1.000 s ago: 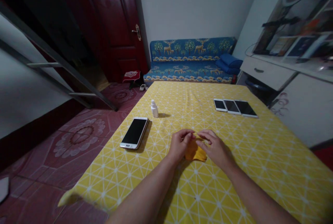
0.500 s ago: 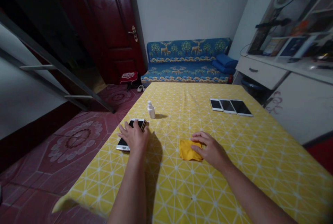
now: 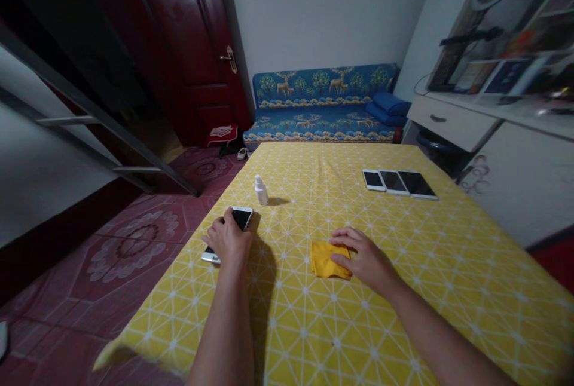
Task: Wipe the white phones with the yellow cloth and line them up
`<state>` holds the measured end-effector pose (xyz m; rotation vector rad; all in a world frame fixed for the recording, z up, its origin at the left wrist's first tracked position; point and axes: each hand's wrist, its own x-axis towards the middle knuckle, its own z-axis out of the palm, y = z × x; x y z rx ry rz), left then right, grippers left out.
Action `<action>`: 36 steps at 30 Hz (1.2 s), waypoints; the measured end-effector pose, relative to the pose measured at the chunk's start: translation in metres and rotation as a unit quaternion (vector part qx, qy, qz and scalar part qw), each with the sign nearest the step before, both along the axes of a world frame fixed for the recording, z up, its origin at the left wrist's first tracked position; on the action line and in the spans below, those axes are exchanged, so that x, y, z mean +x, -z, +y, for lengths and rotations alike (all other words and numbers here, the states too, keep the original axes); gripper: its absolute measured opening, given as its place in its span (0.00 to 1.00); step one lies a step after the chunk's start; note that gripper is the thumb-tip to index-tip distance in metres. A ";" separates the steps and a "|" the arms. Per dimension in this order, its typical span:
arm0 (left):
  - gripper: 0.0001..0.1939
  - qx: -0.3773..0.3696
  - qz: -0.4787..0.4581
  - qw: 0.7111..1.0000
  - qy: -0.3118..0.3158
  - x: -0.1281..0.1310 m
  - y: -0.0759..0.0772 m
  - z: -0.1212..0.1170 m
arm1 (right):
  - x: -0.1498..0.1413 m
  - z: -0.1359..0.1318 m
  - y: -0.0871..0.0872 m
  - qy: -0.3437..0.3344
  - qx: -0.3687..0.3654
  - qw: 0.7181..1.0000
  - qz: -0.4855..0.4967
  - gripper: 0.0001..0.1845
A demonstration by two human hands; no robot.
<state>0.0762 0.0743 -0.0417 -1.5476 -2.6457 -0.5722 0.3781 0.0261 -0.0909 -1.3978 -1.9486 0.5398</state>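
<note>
My left hand (image 3: 229, 239) is closed around a white smartphone (image 3: 243, 216) with a dark screen, near the table's left edge. Its fingers bend over the phone's far side and cover the middle of it. A folded yellow-orange cloth (image 3: 326, 259) lies flat nearer the middle. On the cloth's right part rests my right hand (image 3: 361, 257), thumb and fingers apart, with cloth showing between them. Just beyond the phone stands a small white bottle (image 3: 261, 190).
Three white phones with dark screens (image 3: 394, 183) lie side by side at the far right. A yellow patterned cloth covers the table (image 3: 314, 326). Behind it is a blue sofa (image 3: 320, 105); a white cabinet (image 3: 515, 171) stands to the right.
The fingers of my left hand have drawn in from a spread position and curled round the phone, which has shifted slightly right. My right hand and the cloth stay put.
</note>
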 end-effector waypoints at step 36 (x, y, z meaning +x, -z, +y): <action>0.39 0.003 -0.152 0.930 0.335 0.132 0.024 -0.017 | 0.018 0.017 -0.002 0.251 0.006 0.925 0.287 0.15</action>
